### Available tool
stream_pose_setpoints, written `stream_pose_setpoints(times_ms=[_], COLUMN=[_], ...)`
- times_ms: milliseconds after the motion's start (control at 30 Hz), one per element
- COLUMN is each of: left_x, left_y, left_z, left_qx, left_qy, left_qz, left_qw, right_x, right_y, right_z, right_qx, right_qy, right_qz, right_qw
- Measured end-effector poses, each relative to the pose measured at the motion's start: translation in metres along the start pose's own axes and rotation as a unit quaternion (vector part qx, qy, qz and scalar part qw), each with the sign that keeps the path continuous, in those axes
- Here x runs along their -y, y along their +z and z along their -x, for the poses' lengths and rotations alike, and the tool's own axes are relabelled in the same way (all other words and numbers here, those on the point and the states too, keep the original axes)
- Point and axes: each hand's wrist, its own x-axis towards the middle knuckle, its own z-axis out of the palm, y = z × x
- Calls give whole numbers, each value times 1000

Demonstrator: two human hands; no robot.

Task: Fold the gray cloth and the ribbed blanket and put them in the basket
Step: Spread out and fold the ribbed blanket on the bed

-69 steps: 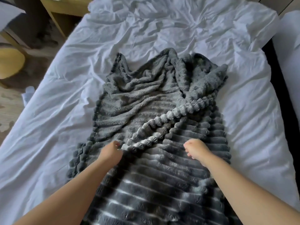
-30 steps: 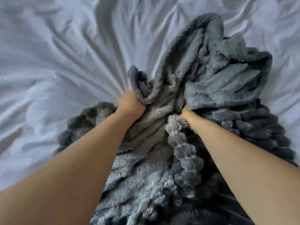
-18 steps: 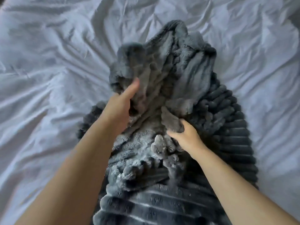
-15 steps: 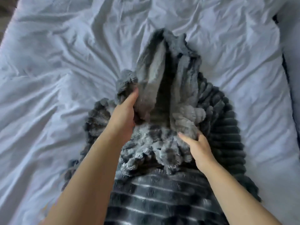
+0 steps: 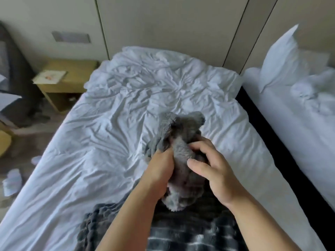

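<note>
Hands both grip the one ribbed blanket (image 5: 181, 127): left hand (image 5: 159, 171) and right hand (image 5: 215, 171) curl round its bunched end over the left bed (image 5: 108, 142); right bed (image 5: 290, 133) carries one pillow (image 5: 279, 57).

The ribbed blanket (image 5: 181, 230) lies on the near end of the bed (image 5: 101, 145), its far part bunched up over the bed's middle (the left hand (image 5: 159, 171) grips the bunch from the left, the right hand (image 5: 215, 171) from the right). Left of the bed's head stands a desk (image 5: 72, 84) with a paper (image 5: 49, 77) on it. Right of the bed, across a gap, lies a second bed (image 5: 299, 138) with a pillow (image 5: 282, 58) at its head.
</note>
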Motion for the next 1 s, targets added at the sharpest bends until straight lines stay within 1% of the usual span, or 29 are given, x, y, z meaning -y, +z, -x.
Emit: stream_pose_setpoints(times_ms=[33,67,100,133,167,200,233,267,333,367,433,467,500,567,667,700,733,767,800,833,867,900,933,967,1000], left_x=[-3,-6,-9,-11,-12,-13,-14,-16,-22,-26,-33,-37,-41,-47,-53,-55,-56,-56,-56,-56,-56,-57,-58,-59,-60], left_y=[7,12,17,21,25,27,30,30,28,26,22,20,18,15,10,9,7,5,3,1,-2,-5,-7,-9,-11], left_z=[11,22,32,41,48,54,60,66,75,79,87,90,93,97,103,104,106,106,106,106,104,104,103,103,103], left_qx=[17,32,41,48,52,50,43,37,12,-11,-56,-66,-66,-51,-44,-48,-55,-67,-81,-96,-114,-130,-143,-155,-163], left_qy=[23,44,61,76,90,100,105,109,122,130,140,143,145,144,162,167,172,176,181,187,195,206,219,232,241], left_qz=[1,5,8,3,-8,-28,-52,-76,-103,-109,-92,-70,-46,6,56,65,71,74,74,74,72,69,68,63,52], left_qw=[1000,999,997,996,995,993,992,990,987,985,984,985,986,988,984,983,981,979,977,975,972,968,963,958,955], right_x=[11,20,28,35,45,54,62,67,72,76,82,86,90,97,105,106,106,104,99,95,89,85,82,79,81], right_y=[2,1,-2,-7,-13,-18,-23,-25,-23,-20,-13,-10,-9,-11,-18,-19,-20,-19,-19,-20,-24,-30,-39,-51,-62], right_z=[7,11,13,13,13,15,18,21,25,28,29,29,29,29,29,29,27,26,24,22,18,16,12,9,8], right_qx=[-28,-86,-139,-169,-160,-125,-98,-85,-72,-68,-76,-80,-82,-73,-6,12,22,17,-9,-53,-118,-191,-257,-318,-367], right_qy=[-13,3,43,99,166,218,244,253,244,226,156,118,87,51,32,24,10,-11,-39,-69,-97,-121,-138,-144,-135], right_qz=[-57,-154,-263,-350,-397,-410,-403,-391,-357,-342,-325,-327,-338,-374,-434,-430,-407,-360,-276,-165,-42,83,185,230,221], right_qw=[998,984,954,916,888,877,876,881,899,909,929,934,934,923,900,902,913,933,960,982,987,971,938,908,893])
